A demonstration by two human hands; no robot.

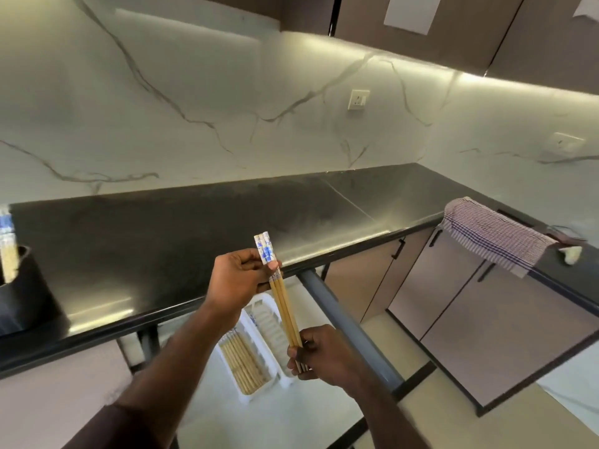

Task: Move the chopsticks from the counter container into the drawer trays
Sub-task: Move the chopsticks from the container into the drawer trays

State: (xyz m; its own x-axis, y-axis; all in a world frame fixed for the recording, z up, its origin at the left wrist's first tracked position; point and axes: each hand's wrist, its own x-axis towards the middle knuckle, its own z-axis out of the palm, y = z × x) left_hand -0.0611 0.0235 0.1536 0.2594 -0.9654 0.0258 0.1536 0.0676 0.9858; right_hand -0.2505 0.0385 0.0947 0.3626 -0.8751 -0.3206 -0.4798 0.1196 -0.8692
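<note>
A small bundle of chopsticks (pixel 282 296) is held between both hands, out in front of the worktop (pixel 194 228) edge and above the open drawer (pixel 324 400). The left hand (pixel 238 280) pinches the blue-and-white patterned top ends between thumb and fingers, and the right hand (pixel 319 354) is closed around the plain narrow tips lower down, so the bundle slants from upper left to lower right.

They look like thin, stiff bamboo or wooden sticks, very light, and I judge them smooth enough to slide past one another (three patterned heads show, though the exact count is hard to tell). A two-ended hold like this one suits them: it keeps them parallel and stops any one from slipping out. They are not fragile, but loosely held they would fan apart and scatter.

Below the hands, in the drawer, lie white trays (pixel 259 345); the one under the left forearm already holds a row of chopsticks, while the one just beside the right hand appears bare. Far to the left of the left hand stands the dark container (pixel 26 293) with more sticks upright in it.

No brand, label or readable writing shows; the sticks' ends carry only a floral pattern.
</note>
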